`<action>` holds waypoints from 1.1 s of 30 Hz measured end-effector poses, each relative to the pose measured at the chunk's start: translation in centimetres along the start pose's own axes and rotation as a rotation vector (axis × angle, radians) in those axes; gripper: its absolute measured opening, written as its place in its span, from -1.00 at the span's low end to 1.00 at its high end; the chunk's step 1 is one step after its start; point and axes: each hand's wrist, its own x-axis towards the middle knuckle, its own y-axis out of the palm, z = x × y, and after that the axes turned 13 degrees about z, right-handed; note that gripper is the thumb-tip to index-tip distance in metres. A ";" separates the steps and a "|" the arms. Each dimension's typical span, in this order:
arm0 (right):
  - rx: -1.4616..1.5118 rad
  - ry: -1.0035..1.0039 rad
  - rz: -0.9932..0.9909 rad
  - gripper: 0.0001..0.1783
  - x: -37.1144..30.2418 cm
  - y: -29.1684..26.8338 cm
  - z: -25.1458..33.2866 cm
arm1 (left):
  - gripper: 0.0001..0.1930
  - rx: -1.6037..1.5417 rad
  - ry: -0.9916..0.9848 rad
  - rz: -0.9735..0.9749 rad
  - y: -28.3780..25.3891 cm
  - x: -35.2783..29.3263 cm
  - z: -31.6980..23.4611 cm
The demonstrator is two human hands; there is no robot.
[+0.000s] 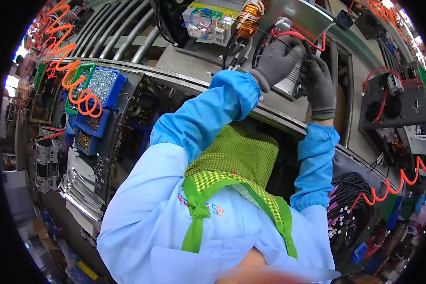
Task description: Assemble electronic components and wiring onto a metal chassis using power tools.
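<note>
My left hand (280,61), in a grey glove, is closed with its fingertips on a thin black cable (273,34) at the far side of the bench. Close to its right, my right hand (318,85), also gloved in grey, has its fingers bent together around a dark piece of cable (308,51). A thick red wire (293,33) loops just beyond both hands, in front of a grey metal panel (304,18). Under the hands lies a silver finned metal part (287,86), partly covered by the gloves. Next to the panel stands a copper-wound coil (249,20).
A white unit with a green circuit board (207,26) stands left of the coil. Metal rollers (123,33) run at the far left. Blue bins of screws (105,86) sit on the left, under a coiled orange hose (71,78). A black panelled housing (394,106) stands at right.
</note>
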 end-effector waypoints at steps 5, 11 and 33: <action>-0.026 0.041 -0.021 -0.70 1.3 0.0 1.0 | -0.47 0.712 0.110 -0.048 -3.8 2.2 -1.2; 0.084 0.118 0.043 -0.72 3.7 -3.3 0.2 | -0.77 0.691 0.085 0.271 -4.8 6.7 -3.0; 0.048 0.163 0.121 -0.59 4.7 -3.1 -2.5 | -0.71 1.086 -0.244 0.470 -2.3 8.4 -5.3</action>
